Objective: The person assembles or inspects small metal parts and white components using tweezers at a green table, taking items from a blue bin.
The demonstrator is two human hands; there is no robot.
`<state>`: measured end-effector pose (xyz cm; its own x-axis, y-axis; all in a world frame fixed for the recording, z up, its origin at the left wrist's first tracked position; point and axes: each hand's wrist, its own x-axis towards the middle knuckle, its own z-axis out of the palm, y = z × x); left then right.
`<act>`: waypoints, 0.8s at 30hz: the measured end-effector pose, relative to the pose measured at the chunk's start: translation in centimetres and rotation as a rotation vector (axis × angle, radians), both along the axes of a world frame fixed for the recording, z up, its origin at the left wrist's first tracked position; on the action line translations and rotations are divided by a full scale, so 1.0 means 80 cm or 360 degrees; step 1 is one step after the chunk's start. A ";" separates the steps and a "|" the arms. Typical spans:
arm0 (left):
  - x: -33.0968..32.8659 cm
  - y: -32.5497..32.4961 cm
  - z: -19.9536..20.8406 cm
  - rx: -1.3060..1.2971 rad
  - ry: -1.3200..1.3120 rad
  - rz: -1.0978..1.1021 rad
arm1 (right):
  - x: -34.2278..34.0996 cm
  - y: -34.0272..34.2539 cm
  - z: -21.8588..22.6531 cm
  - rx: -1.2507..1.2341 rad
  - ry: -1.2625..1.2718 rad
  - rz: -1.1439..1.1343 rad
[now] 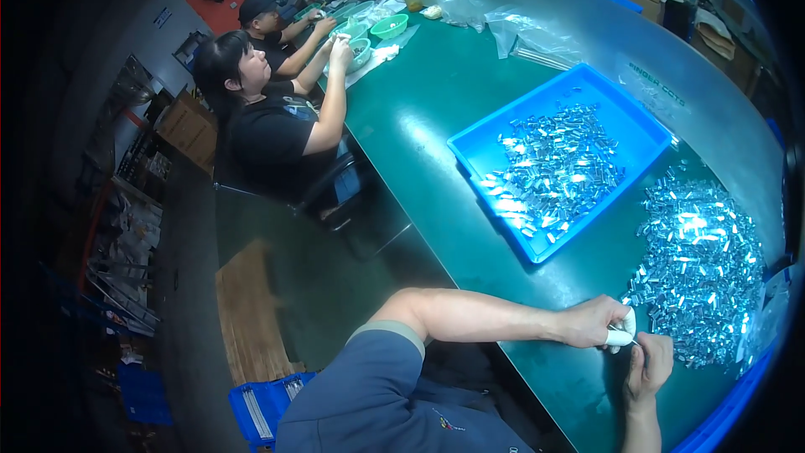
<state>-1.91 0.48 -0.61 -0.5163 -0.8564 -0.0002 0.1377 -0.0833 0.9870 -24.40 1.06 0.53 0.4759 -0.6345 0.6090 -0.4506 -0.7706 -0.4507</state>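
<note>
My left hand (pixel 594 321), with white finger cots (pixel 619 337) on some fingers, reaches in over the table and is closed in a pinch. Close against its fingertips is my right hand (pixel 650 363), its thumb and fingers also pinched together. Whatever lies between the two sets of fingertips is too small to make out. Just beyond both hands spreads a heap of small shiny metal pieces (pixel 696 264). A blue tray (pixel 478 169) stands farther off, holding many similar metal pieces (pixel 558 164).
The green tabletop (pixel 419 138) carries clear plastic bags (pixel 511 25) along its raised far edge. Two co-workers (pixel 268 130) sit at the left side, hands near green baskets (pixel 389 27). A blue box (pixel 268 411) and cardboard (pixel 251 319) lie below the table's left edge.
</note>
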 end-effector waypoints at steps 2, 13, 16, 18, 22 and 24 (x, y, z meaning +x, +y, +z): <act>0.000 -0.005 -0.003 -0.0038 -0.0040 -0.0013 | 0.011 -0.005 0.005 0.0109 -0.0051 0.0070; 0.000 -0.001 -0.003 -0.0114 -0.0108 0.0012 | 0.005 -0.009 -0.001 0.0356 -0.0119 0.0034; 0.001 0.000 -0.001 -0.0326 -0.0253 0.0088 | 0.002 -0.009 -0.005 0.0562 -0.0138 0.0033; 0.001 0.001 0.002 -0.0362 -0.0300 0.0114 | 0.000 -0.009 -0.008 0.0685 -0.0133 0.0020; 0.000 0.000 0.002 -0.0424 -0.0345 0.0161 | 0.002 -0.008 -0.012 0.0978 -0.0295 -0.0023; 0.000 0.002 0.008 -0.0392 -0.0316 0.0162 | 0.003 -0.007 -0.014 0.1038 -0.0380 -0.0045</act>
